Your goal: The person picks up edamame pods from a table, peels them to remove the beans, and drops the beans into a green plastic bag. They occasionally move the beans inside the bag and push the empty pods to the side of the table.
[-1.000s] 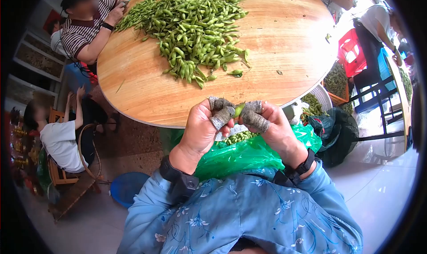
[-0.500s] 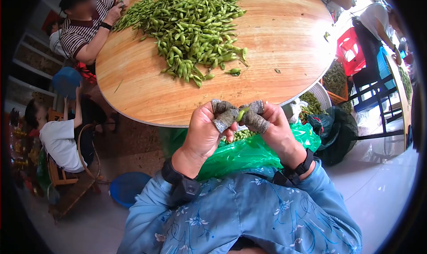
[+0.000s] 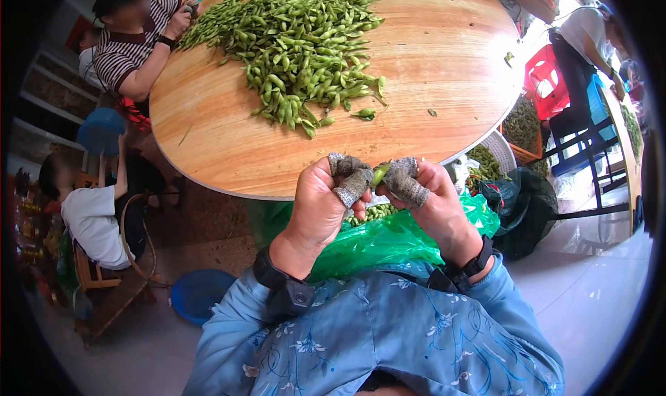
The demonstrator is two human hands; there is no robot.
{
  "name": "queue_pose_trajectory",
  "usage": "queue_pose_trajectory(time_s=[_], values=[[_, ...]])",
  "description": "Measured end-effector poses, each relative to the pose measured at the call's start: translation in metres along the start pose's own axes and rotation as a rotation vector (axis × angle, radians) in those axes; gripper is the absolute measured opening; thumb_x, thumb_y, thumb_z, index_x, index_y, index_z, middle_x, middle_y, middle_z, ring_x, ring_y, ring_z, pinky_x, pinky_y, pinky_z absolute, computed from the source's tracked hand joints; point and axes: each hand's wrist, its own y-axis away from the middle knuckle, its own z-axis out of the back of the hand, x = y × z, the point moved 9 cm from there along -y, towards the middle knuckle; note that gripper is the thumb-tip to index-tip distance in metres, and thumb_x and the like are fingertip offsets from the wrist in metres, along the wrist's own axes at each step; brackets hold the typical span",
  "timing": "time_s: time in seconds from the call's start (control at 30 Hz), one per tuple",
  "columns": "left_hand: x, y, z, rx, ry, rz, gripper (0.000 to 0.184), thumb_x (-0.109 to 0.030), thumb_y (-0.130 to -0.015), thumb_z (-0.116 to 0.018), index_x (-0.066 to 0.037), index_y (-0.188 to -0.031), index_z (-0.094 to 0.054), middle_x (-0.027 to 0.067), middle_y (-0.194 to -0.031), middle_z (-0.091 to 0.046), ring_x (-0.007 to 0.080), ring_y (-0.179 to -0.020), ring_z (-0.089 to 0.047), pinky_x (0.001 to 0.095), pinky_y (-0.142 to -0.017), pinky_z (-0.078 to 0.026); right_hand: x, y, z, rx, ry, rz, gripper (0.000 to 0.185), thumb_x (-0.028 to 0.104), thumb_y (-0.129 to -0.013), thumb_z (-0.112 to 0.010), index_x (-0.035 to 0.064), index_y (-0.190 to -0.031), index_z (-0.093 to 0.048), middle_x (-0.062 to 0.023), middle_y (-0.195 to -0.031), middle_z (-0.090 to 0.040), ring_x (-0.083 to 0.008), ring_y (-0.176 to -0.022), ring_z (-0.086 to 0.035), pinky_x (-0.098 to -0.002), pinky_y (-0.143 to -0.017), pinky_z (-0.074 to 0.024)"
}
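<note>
Between my two hands is a green soybean pod (image 3: pixel 379 175), pinched from both sides. My left hand (image 3: pixel 316 201) grips one end with thumb and forefinger, both wrapped in grey cloth covers. On the other end, my right hand (image 3: pixel 433 198) closes with similarly covered fingers. The fingers hide much of the pod. Just below them, a green plastic bag (image 3: pixel 388 236) lies over my lap, with shelled beans (image 3: pixel 374 214) visible in its opening. Beyond my hands, a large heap of pods (image 3: pixel 298 49) spreads over the round wooden table (image 3: pixel 215 146).
A person in a striped shirt (image 3: pixel 132 56) sits at the table's left side. Lower left, someone in white holds a blue basin (image 3: pixel 102 130). Another blue basin (image 3: pixel 201 295) is on the floor. At right are a white basket (image 3: pixel 501 151), an orange crate (image 3: pixel 531 146) and a red chair (image 3: pixel 544 73).
My right hand has tilted slightly, and a little more of the pod shows between my fingers. The held basin at left has shifted slightly.
</note>
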Motion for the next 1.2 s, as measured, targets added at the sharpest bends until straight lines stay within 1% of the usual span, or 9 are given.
queue_pose_trajectory(time_s=[0.4, 0.47, 0.6, 0.73, 0.83, 0.9, 0.93, 1.0, 1.2], values=[[0.007, -0.002, 0.001, 0.028, -0.137, -0.009, 0.012, -0.012, -0.082, -0.055, -0.001, -0.085, -0.050, 0.0054, -0.068, -0.056, 0.0091, -0.052, -0.052, 0.0215, -0.045, -0.043, -0.016, -0.006, 0.011, -0.111, -0.076, -0.022, 0.007, 0.009, -0.078, -0.057, 0.0032, -0.082, -0.058, -0.0003, -0.074, -0.059, -0.0052, -0.062, -0.048, -0.0183, -0.054, -0.0343], [-0.034, 0.011, -0.025, 0.016, -0.862, -0.552, 0.017, -0.011, -0.079, -0.057, -0.001, -0.089, -0.048, 0.0084, -0.073, -0.056, 0.0160, -0.060, -0.054, 0.0277, -0.051, -0.044, -0.015, -0.006, 0.014, -0.143, -0.095, -0.026, 0.006, 0.005, -0.077, -0.056, 0.0024, -0.082, -0.058, -0.0003, -0.074, -0.059, -0.0057, -0.064, -0.050, -0.0189, -0.055, -0.0361], [-0.034, 0.021, -0.044, 0.072, -1.467, -0.824, 0.032, -0.001, -0.064, -0.056, -0.002, -0.095, -0.046, 0.0135, -0.078, -0.052, 0.0325, -0.070, -0.052, 0.0394, -0.058, -0.043, -0.004, -0.006, 0.005, -0.077, -0.081, 0.039, 0.007, 0.006, -0.078, -0.057, 0.0013, -0.083, -0.058, -0.0005, -0.076, -0.059, -0.0066, -0.068, -0.051, -0.0202, -0.060, -0.0396], [-0.026, 0.024, -0.038, 0.076, -1.327, -0.860, 0.029, 0.001, -0.066, -0.054, -0.001, -0.094, -0.047, 0.0146, -0.080, -0.053, 0.0335, -0.074, -0.052, 0.0384, -0.058, -0.044, 0.004, -0.003, -0.001, -0.045, 0.016, 0.122, 0.011, 0.009, -0.080, -0.057, 0.0002, -0.085, -0.056, -0.0010, -0.078, -0.059, -0.0074, -0.072, -0.052, -0.0220, -0.066, -0.0422], [-0.018, 0.016, -0.028, 0.050, -1.065, -0.704, 0.020, -0.001, -0.074, -0.052, -0.001, -0.093, -0.047, 0.0146, -0.078, -0.053, 0.0297, -0.071, -0.054, 0.0342, -0.058, -0.045, 0.002, -0.002, 0.001, -0.055, 0.017, 0.130, 0.012, 0.011, -0.081, -0.057, -0.0001, -0.086, -0.056, -0.0012, -0.078, -0.059, -0.0075, -0.072, -0.052, -0.0225, -0.067, -0.0427], [-0.014, 0.010, -0.016, -0.021, -0.806, -0.588, 0.012, -0.013, -0.086, -0.046, -0.004, -0.094, -0.046, 0.0000, -0.066, -0.046, 0.0115, -0.058, -0.046, 0.0248, -0.051, -0.038, 0.000, -0.002, 0.002, -0.064, 0.033, 0.128, 0.012, 0.010, -0.081, -0.057, -0.0001, -0.086, -0.056, -0.0012, -0.078, -0.058, -0.0075, -0.073, -0.052, -0.0227, -0.067, -0.0428], [-0.015, 0.011, -0.016, -0.022, -0.807, -0.587, 0.012, -0.013, -0.086, -0.046, -0.004, -0.094, -0.046, 0.0000, -0.066, -0.046, 0.0115, -0.058, -0.046, 0.0248, -0.051, -0.038, 0.000, -0.002, 0.001, -0.066, 0.036, 0.132, 0.012, 0.010, -0.081, -0.057, -0.0003, -0.086, -0.056, -0.0014, -0.078, -0.058, -0.0075, -0.073, -0.052, -0.0227, -0.067, -0.0428], [0.002, 0.003, -0.006, -0.002, -0.529, -0.292, 0.014, -0.018, -0.090, -0.039, -0.007, -0.093, -0.047, -0.0036, -0.061, -0.040, 0.0060, -0.051, -0.038, 0.0204, -0.045, -0.031, -0.002, -0.001, 0.001, -0.069, 0.039, 0.135, 0.012, 0.009, -0.080, -0.057, -0.0004, -0.087, -0.055, -0.0016, -0.078, -0.058, -0.0075, -0.074, -0.052, -0.0227, -0.067, -0.0429], [0.020, -0.002, -0.007, 0.106, -0.080, 0.062, 0.018, -0.022, -0.090, -0.041, -0.006, -0.092, -0.048, -0.0022, -0.057, -0.043, 0.0026, -0.047, -0.034, 0.0169, -0.041, -0.026, 0.000, 0.002, 0.003, -0.065, 0.115, 0.164, 0.012, 0.006, -0.081, -0.055, -0.0009, -0.090, -0.053, -0.0023, -0.080, -0.057, -0.0074, -0.074, -0.052, -0.0217, -0.066, -0.0426]])
